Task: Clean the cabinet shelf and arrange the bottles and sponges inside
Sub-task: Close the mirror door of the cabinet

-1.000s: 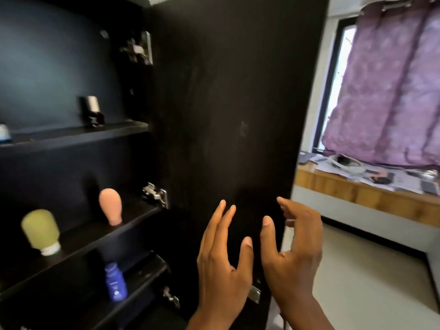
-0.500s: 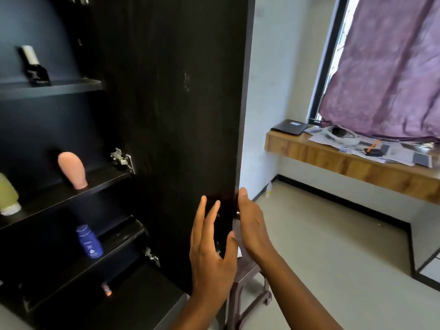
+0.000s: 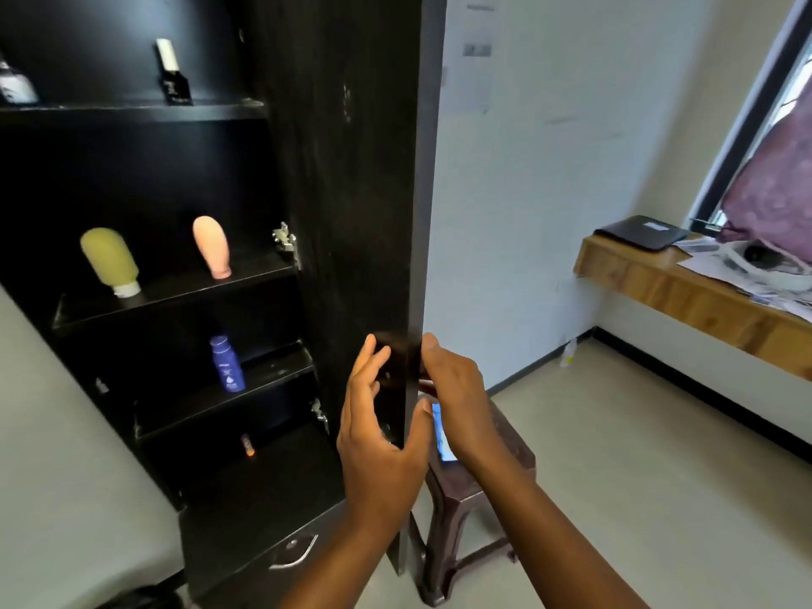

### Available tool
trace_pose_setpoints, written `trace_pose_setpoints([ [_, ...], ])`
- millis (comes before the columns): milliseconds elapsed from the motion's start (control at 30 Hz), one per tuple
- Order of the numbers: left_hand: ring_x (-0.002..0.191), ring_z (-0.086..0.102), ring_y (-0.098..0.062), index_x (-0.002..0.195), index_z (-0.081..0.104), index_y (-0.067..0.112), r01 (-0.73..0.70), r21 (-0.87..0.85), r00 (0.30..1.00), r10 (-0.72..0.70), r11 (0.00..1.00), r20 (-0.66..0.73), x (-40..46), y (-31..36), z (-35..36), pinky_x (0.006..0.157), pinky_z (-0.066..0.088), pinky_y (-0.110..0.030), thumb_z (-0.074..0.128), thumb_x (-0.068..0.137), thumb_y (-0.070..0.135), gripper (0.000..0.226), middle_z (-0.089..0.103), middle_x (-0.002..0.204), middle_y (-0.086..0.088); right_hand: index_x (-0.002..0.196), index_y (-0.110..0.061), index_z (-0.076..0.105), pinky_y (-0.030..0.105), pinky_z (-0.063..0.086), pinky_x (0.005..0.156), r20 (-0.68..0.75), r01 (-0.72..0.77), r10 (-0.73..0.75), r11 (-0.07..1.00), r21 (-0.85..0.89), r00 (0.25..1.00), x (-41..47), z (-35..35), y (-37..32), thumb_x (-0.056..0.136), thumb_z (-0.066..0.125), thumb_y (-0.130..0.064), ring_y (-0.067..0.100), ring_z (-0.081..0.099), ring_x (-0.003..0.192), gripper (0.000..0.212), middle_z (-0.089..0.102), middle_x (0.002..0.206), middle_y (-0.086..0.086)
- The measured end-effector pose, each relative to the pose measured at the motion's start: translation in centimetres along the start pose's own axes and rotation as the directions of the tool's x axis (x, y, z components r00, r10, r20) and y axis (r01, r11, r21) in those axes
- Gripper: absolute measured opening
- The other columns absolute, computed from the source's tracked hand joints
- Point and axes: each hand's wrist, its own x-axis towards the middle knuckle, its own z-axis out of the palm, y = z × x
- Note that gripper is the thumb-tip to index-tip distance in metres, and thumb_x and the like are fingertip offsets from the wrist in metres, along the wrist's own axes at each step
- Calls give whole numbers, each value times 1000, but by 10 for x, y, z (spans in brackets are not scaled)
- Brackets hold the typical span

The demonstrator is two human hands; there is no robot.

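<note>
A black cabinet stands with its door [image 3: 351,213] swung out toward me. My left hand [image 3: 378,437] lies on the door's inner face with its thumb hooked over the edge. My right hand [image 3: 457,397] grips the same edge from the outer side. On the middle shelf [image 3: 175,287] stand a yellow-green bottle [image 3: 110,261] and a pink bottle [image 3: 212,246], both cap down. One shelf below is a blue bottle [image 3: 227,364]. A small orange item [image 3: 247,445] lies lower still. The top shelf holds a black bottle with a white cap [image 3: 172,72].
A brown plastic stool [image 3: 474,490] stands just behind the door, with a blue-and-white object [image 3: 440,432] on it. A drawer with a metal handle [image 3: 292,551] sits at the cabinet's base. At right are a wooden desk [image 3: 685,292] with papers, a black laptop [image 3: 641,232] and a purple curtain [image 3: 777,191].
Both hands have moved from hovering apart in front of the door onto its free edge. My view has swung right and down, showing the stool and lower shelves.
</note>
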Motion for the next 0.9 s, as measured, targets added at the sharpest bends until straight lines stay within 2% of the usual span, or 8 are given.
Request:
trace_pose_setpoints([
  [67,149,40,-8,150,44,26,7,1,999,-7,1000,-37,-3,0,-9,118,43,-43,76,91,9,69,40,161,18,88,-29,74,31,60,85,38,65,-65,998,-19,997,-4,7,3,93,46,-71,26,71,95,50,74,86,2],
  [167,144,47,-6,151,46,25,31,-9,996,-31,999,-78,-5,1,-31,115,47,-35,73,94,10,65,48,156,17,93,-14,72,52,61,87,99,142,-136,988,-58,986,-8,26,7,90,44,-81,28,72,88,73,73,84,4],
  [300,131,59,-6,149,50,22,38,22,988,-34,999,-148,-7,0,-67,104,52,-22,70,96,10,58,62,141,14,88,-24,69,38,62,77,157,173,-165,984,-42,974,-17,59,5,88,50,-79,21,70,82,59,71,79,-9],
  [400,122,64,0,144,54,25,45,68,979,-31,997,-199,-9,-1,-96,97,52,-13,69,96,9,52,66,130,22,80,-29,65,27,57,70,225,172,-165,985,-12,960,-25,84,3,87,58,-69,14,68,75,41,68,74,-12],
  [500,114,65,8,138,54,35,56,156,968,-16,986,-249,-8,-4,-125,92,51,-9,69,97,11,50,65,118,38,76,-23,64,32,58,68,305,129,-134,991,37,943,-27,111,7,88,62,-63,16,67,70,41,67,71,-4],
  [667,107,70,2,136,64,25,62,289,959,23,955,-281,2,-20,-178,88,56,-15,70,97,16,40,70,119,22,83,-5,68,31,58,67,417,40,-78,994,101,906,-24,157,18,101,67,-30,22,71,66,32,72,69,9],
  [767,105,69,7,132,66,29,86,320,947,23,943,-321,11,-28,-205,86,55,-10,72,96,18,39,68,117,26,85,-2,71,32,61,68,463,0,-53,994,113,885,-22,185,16,102,64,-27,24,72,65,31,75,70,11],
  [900,101,66,16,131,63,35,146,343,925,-6,928,-379,29,-43,-236,84,52,-5,72,96,20,39,63,113,34,90,1,76,39,64,79,540,-82,19,992,93,841,-15,222,12,103,62,-32,27,75,73,38,77,78,15],
])
